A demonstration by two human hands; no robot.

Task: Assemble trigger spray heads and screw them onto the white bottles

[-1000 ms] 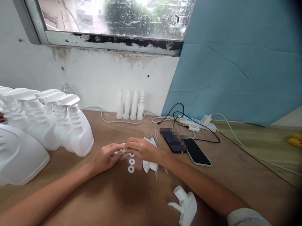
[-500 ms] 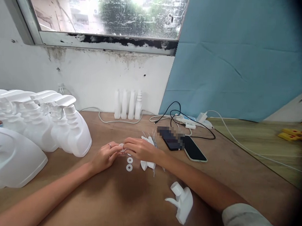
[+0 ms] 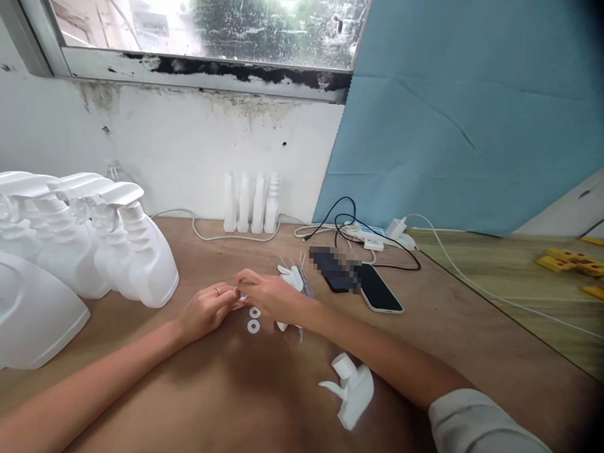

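My left hand (image 3: 205, 311) and my right hand (image 3: 266, 293) meet at the middle of the brown table (image 3: 254, 411), fingertips pinched together on a small white part (image 3: 241, 299) that I cannot make out. Two white ring washers (image 3: 253, 320) lie on the table just below the fingers. A white spray trigger head (image 3: 292, 277) lies partly hidden behind my right hand, with thin clear tubes beside it. Another trigger head (image 3: 349, 390) lies loose near my right forearm.
White spray bottles (image 3: 131, 252) with trigger heads stand in a row at the left. Small white bottles (image 3: 250, 203) stand against the wall. Two phones (image 3: 359, 281), cables and a charger (image 3: 381, 237) lie at the right rear. Yellow pieces (image 3: 575, 264) rest on a far surface.
Both hands stayed pinched together on the small part; only the camera view shifted slightly, so everything sits a little lower-left in the picture.
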